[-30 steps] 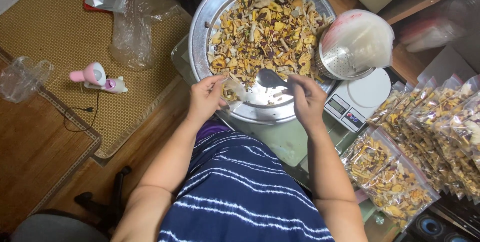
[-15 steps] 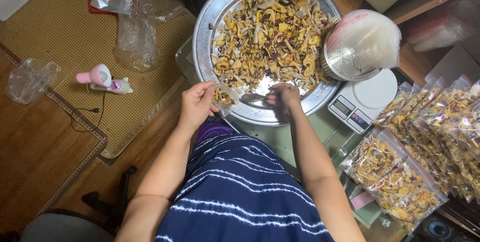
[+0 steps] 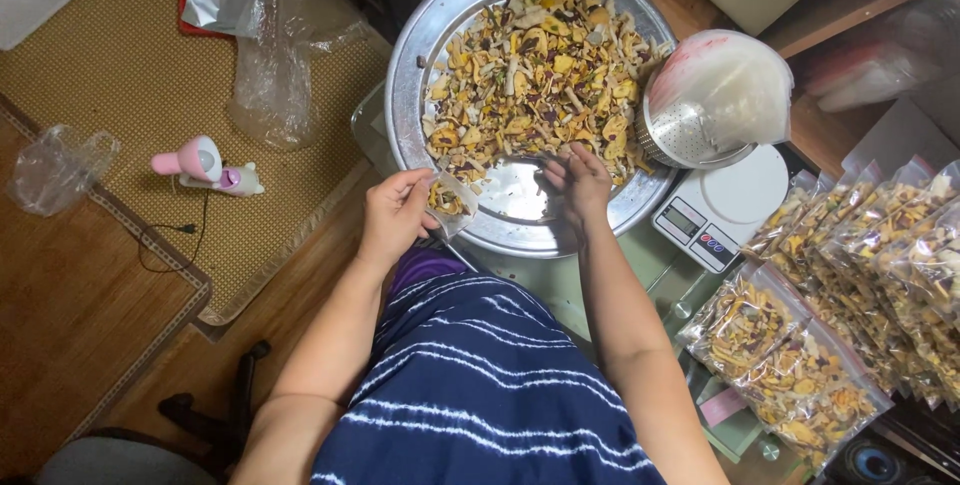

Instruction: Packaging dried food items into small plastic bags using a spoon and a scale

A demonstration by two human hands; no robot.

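A small clear bag [image 3: 450, 203], partly filled, is held open at the near rim of the round metal tray [image 3: 420, 75] by the left hand [image 3: 395, 217]. Dried mix [image 3: 530, 75] is gathered by the curled right hand [image 3: 578, 180]; the bag mouth should be kept wide. Filled clear bags [image 3: 790, 365] lie right; a red packet [image 3: 215, 5] lies far left.

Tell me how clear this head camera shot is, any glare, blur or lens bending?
Head view: even indoor light, mostly sharp; soft glare on the bare metal of the round tray and on the filled clear bags; the right hand is slightly motion-blurred, the left hand crisper; wide-angle lens bends the mat edges near the frame borders.
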